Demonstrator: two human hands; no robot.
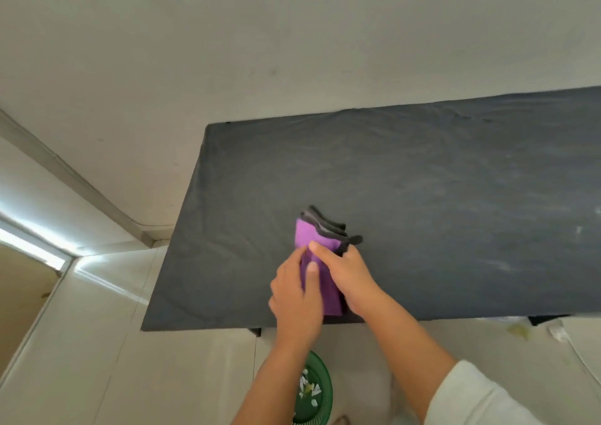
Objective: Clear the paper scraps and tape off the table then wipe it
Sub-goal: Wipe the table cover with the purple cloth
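A folded purple cloth (313, 239) with a dark grey edge lies on the dark table (422, 196), near its front edge and left of centre. My right hand (349, 276) grips the cloth's right side, its thumb across the top. My left hand (297, 297) holds the cloth's left side with its thumb pressed on the purple fabric. A green basket (325, 389) on the floor below the table holds several white paper scraps (309, 389).
The table stands against a pale wall, its left edge open to the tiled floor. A few faint pale specks (579, 229) show at the table's right. Something white (557, 332) lies on the floor at the right, under the front edge.
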